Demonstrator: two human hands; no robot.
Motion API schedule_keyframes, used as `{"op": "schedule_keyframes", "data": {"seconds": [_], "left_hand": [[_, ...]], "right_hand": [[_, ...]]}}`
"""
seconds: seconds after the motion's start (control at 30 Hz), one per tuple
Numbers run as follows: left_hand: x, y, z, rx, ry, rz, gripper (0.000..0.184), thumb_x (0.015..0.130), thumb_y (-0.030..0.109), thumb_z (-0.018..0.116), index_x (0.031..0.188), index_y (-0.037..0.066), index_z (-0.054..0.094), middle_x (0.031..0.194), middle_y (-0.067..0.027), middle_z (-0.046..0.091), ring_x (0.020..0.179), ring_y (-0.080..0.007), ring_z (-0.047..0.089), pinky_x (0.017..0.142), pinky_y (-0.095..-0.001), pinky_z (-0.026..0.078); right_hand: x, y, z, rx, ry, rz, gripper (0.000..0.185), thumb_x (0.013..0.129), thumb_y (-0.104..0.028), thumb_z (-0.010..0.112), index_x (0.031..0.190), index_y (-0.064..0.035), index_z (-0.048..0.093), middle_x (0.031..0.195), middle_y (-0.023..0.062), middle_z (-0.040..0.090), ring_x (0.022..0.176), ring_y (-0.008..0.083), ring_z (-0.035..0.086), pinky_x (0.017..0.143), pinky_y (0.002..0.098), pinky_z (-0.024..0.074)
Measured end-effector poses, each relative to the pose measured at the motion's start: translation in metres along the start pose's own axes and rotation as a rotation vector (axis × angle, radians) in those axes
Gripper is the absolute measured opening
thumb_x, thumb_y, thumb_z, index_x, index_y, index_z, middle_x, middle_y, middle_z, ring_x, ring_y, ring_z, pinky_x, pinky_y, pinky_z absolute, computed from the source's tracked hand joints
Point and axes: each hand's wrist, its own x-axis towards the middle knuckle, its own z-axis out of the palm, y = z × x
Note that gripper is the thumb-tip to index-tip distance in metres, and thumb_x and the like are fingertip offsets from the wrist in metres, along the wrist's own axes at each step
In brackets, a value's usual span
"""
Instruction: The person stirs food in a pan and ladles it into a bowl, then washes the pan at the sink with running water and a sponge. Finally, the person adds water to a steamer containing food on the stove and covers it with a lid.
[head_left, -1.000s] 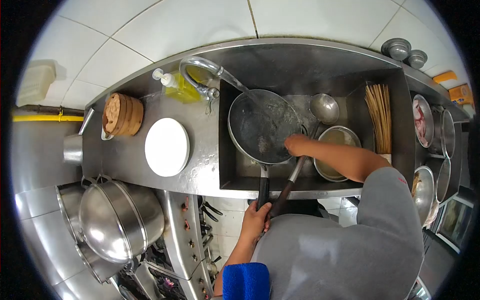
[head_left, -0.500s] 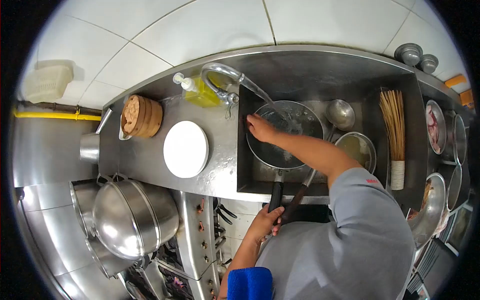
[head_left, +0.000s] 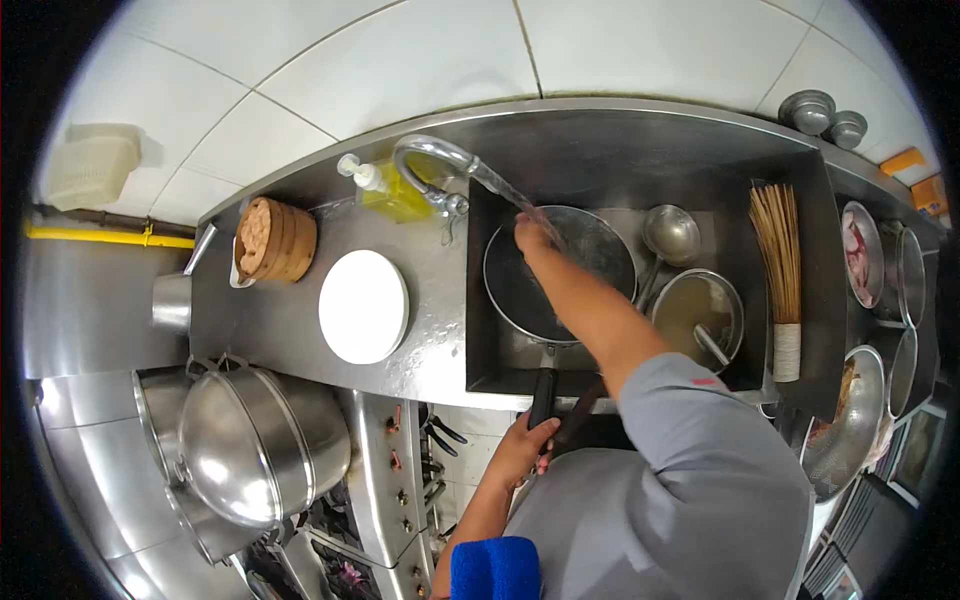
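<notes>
My left hand is wrapped round the black handle of a dark frying pan that lies in the steel sink. Water runs from the curved faucet into the pan. At the pan's far rim, beside the stream, is my right hand; its fingers are closed, and what they hold, if anything, is too small to make out. A ladle rests right of the pan, near a bowl of cloudy water.
A bundled bamboo brush lies at the sink's right side. Left on the counter are a white plate, a bamboo steamer and a yellow soap bottle. Large steel pots stand lower left, metal bowls at the right.
My right hand has moved from the pan's right side, over its left rim, to the far rim near the water stream. My left hand keeps its hold on the handle.
</notes>
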Motion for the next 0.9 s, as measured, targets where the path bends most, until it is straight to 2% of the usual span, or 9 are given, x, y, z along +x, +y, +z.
{"op": "schedule_keyframes", "data": {"seconds": [0.1,0.37,0.4,0.43,0.53,0.63,0.73,0.83,0.9], "left_hand": [[0.003,-0.009,-0.004,-0.070,-0.013,-0.001,0.026,0.086,0.026,0.058,0.084,0.005,0.044,0.057,-0.0011,0.045,0.038,-0.0089,0.042,0.034,-0.0235,0.035],[0.005,-0.011,-0.002,-0.104,0.010,0.006,0.025,0.087,0.025,0.058,0.086,0.004,0.045,0.058,-0.0013,0.046,0.038,-0.0086,0.042,0.032,-0.0230,0.033],[0.005,-0.012,-0.002,-0.114,0.019,0.003,0.025,0.087,0.026,0.058,0.086,0.004,0.045,0.059,-0.0013,0.046,0.038,-0.0086,0.042,0.032,-0.0230,0.033],[0.005,-0.012,-0.002,-0.116,0.023,0.004,0.025,0.087,0.026,0.058,0.086,0.004,0.045,0.059,-0.0013,0.046,0.038,-0.0086,0.042,0.032,-0.0230,0.033],[0.004,-0.012,-0.002,-0.122,0.029,0.032,0.025,0.087,0.026,0.058,0.086,0.005,0.046,0.059,-0.0013,0.046,0.037,-0.0086,0.042,0.032,-0.0228,0.032],[0.002,-0.004,0.000,-0.096,0.013,0.014,0.024,0.087,0.025,0.058,0.086,0.004,0.046,0.058,-0.0015,0.046,0.037,-0.0087,0.042,0.031,-0.0226,0.032],[-0.003,0.010,0.001,0.014,0.037,-0.084,0.023,0.087,0.025,0.058,0.089,0.004,0.048,0.060,-0.0009,0.047,0.039,-0.0083,0.043,0.033,-0.0226,0.032],[0.006,-0.008,-0.007,-0.137,0.039,0.002,0.023,0.086,0.025,0.059,0.088,0.004,0.049,0.060,-0.0009,0.047,0.037,-0.0083,0.042,0.033,-0.0222,0.032],[-0.001,0.001,-0.004,-0.124,0.050,-0.015,0.023,0.086,0.025,0.059,0.088,0.004,0.049,0.060,-0.0009,0.047,0.038,-0.0081,0.042,0.033,-0.0222,0.032]], "right_hand": [[0.030,0.055,0.051,-0.249,0.147,-0.190,0.023,0.083,-0.020,0.052,0.100,-0.0044,0.055,0.102,0.0221,0.059,0.092,0.0405,0.057,0.076,0.0477,0.0460],[-0.037,0.093,-0.108,-0.437,-1.377,-0.881,0.010,0.074,-0.015,0.057,0.074,-0.0050,0.056,0.073,0.0149,0.060,0.069,0.0315,0.057,0.062,0.0440,0.0427],[-0.015,0.103,-0.119,-0.901,-1.461,-0.722,0.016,0.073,-0.015,0.058,0.087,-0.0083,0.061,0.080,0.0128,0.061,0.078,0.0275,0.060,0.067,0.0407,0.0457],[0.008,0.115,-0.133,-1.130,-1.302,-1.058,0.020,0.071,-0.018,0.062,0.089,-0.0092,0.064,0.081,0.0132,0.063,0.080,0.0275,0.061,0.069,0.0399,0.0481],[0.071,0.104,-0.133,-1.309,-0.850,-0.958,0.023,0.074,-0.019,0.060,0.094,-0.0096,0.064,0.090,0.0126,0.062,0.086,0.0282,0.059,0.075,0.0397,0.0469],[0.076,0.059,-0.077,-0.939,-0.610,-0.848,0.025,0.077,-0.019,0.057,0.099,-0.0104,0.063,0.100,0.0103,0.060,0.094,0.0266,0.056,0.083,0.0386,0.0443],[0.069,0.062,-0.031,-0.329,-0.684,-0.689,0.027,0.080,-0.019,0.054,0.105,-0.0112,0.062,0.109,0.0081,0.058,0.101,0.0249,0.054,0.091,0.0376,0.0417],[0.063,0.065,-0.060,-1.157,-0.404,-1.320,0.034,0.081,-0.022,0.053,0.112,-0.0085,0.058,0.125,0.0102,0.048,0.118,0.0241,0.039,0.102,0.0398,0.0269],[0.045,0.061,-0.115,-1.690,-0.494,-1.265,0.037,0.078,-0.025,0.057,0.110,-0.0062,0.060,0.121,0.0117,0.052,0.114,0.0263,0.045,0.097,0.0413,0.0336]]}}
